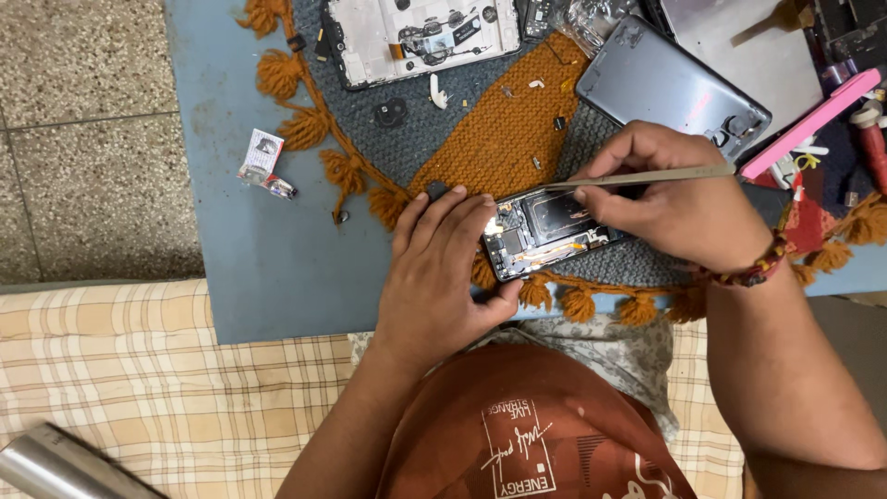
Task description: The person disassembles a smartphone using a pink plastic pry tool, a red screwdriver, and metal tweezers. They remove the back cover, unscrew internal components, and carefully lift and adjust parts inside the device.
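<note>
My left hand [434,273] pins the opened phone [545,231] to the knitted mat [504,139] on the blue counter [268,249], grip clamped on its end. My right hand [670,189] pinches metal tweezers [637,176] over its interior.

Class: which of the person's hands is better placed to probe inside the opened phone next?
Probably the right hand: it holds the tweezers, tips over the opened phone. The left hand steadies the phone's end.

A makeshift phone-repair spot at home: opened grey phones [673,83], loose small parts and tools lie on a knitted orange-and-grey mat [504,139] covering a low blue counter [268,268] beside a checked bedsheet [139,370].
</note>
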`<state>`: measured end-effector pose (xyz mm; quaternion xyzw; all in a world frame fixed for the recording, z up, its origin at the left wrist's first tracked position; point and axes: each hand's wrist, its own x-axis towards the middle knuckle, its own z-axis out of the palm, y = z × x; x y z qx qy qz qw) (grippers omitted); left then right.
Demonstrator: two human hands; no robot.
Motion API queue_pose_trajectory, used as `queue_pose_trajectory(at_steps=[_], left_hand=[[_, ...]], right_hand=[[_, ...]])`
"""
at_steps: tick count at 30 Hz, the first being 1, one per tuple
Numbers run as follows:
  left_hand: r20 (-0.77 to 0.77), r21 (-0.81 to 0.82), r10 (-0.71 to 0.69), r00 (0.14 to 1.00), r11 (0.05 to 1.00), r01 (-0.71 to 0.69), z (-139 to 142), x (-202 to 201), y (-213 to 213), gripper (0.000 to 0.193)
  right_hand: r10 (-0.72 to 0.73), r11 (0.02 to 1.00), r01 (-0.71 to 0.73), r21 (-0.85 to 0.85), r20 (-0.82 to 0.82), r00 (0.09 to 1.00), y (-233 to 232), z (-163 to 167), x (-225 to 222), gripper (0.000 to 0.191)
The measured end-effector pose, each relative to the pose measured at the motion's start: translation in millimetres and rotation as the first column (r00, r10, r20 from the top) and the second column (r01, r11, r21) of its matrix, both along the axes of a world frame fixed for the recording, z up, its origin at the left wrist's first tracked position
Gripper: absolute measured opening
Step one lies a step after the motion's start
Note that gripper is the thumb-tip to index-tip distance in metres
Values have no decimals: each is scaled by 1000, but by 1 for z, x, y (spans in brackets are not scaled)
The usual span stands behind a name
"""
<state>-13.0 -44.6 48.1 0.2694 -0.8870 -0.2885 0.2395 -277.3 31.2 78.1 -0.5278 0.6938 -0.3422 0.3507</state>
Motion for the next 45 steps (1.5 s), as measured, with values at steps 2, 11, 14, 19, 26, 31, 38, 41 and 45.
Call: queue_pose_trajectory(at_steps=[2, 11, 14, 19, 26, 31, 38, 41, 45], left_hand=[[-8, 7, 0, 1000, 1000, 0, 1, 0, -1, 77], [-1, 27, -16, 1000, 1000, 16, 5, 0, -2, 76], [10, 28, -33, 999, 999, 33, 5, 0, -3, 77], [14, -4, -17, 1000, 1000, 18, 2, 0, -3, 73], [-32, 0, 115, 993, 993, -115, -5, -1, 0, 51], [-68, 13, 194, 979, 981, -194, -7, -2, 3, 45], [-48, -63, 105, 993, 992, -108, -3, 1, 1, 50], [-14, -102, 6, 1000, 995, -7, 0, 1, 1, 52], [24, -92, -47, 999, 995, 49, 2, 1, -1, 54]], right_hand=[[2, 1000, -2, 28, 28, 1000, -3, 1, -1, 17], [85, 996, -86, -24, -46, 995, -4, -2, -11, 16], [127, 987, -125, -103, 10, 992, -1, -5, -11, 15], [7, 1000, -8, 4, 105, 994, 12, -10, -7, 13], [-122, 992, 123, -4, 76, 990, 31, -16, 12, 13], [-172, 980, 163, -118, -73, 982, 42, -11, 36, 15], [-198, 954, 161, -254, -129, 972, 51, -8, 54, 15], [-252, 944, 248, -217, 9, 968, 49, -13, 51, 14], [-227, 953, 227, -199, 20, 974, 49, -16, 45, 13]])
